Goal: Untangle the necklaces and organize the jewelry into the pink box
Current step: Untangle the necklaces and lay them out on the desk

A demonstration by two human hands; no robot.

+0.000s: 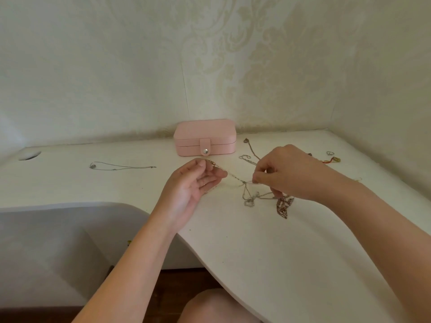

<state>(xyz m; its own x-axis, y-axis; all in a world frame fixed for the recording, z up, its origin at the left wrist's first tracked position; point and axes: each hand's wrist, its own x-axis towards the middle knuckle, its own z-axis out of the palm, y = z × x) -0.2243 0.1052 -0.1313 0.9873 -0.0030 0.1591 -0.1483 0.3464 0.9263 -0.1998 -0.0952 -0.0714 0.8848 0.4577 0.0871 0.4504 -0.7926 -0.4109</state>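
Observation:
A thin gold chain point(233, 176) is stretched above the white table between my two hands. My left hand point(196, 183) pinches one end near its fingertips, palm turned up. My right hand point(286, 172) pinches the chain further along, just above a tangle of silver and dark necklaces point(263, 199) lying on the table. The pink box point(205, 137) stands shut with its snap strap fastened, at the back against the wall, behind my hands.
One silver necklace point(121, 166) lies straightened out at the left. More chains point(250, 151) lie right of the box. Rings and a red bracelet point(332, 157) sit at the far right. The table's curved front edge point(186, 238) runs below my left wrist.

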